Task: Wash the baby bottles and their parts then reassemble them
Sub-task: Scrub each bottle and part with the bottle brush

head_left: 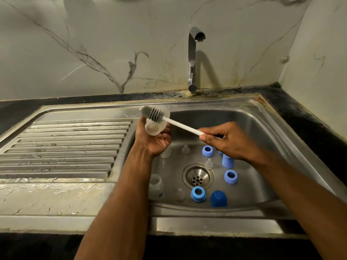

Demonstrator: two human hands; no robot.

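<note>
In the head view, the left hand [156, 140] was raised over the left edge of the sink [262, 128], palm up, with its fingers curled around a clear baby bottle [155, 126]. The bottle lay tilted in this hand. The right hand [228, 140] pinched the white handle of a bottle brush [165, 119] between thumb and fingers, and the grey bristle head of the brush lay against the upper side of the bottle.

On the bottom of the sink basin the other parts were spread around the drain [197, 177]. A second clear bottle [155, 185] stood near the front left corner of the basin. Three blue screw rings were there: one [207, 151] toward the back, just under the right hand, one [231, 176] to the right of the drain, and one [198, 193] in front of the drain. A dark blue cap [218, 198] stood just beside this front ring, near the front edge. A light blue cap [227, 161] stood partly hidden under the right wrist. Clear silicone nipples were also there, one [185, 149] toward the back, one [208, 163] beside the drain, one [180, 195] near the front.

The tap [193, 59] stood behind the back edge of the sink, and I could see no water coming from it. The ribbed draining board [62, 147] was on the left, wet in places
</note>
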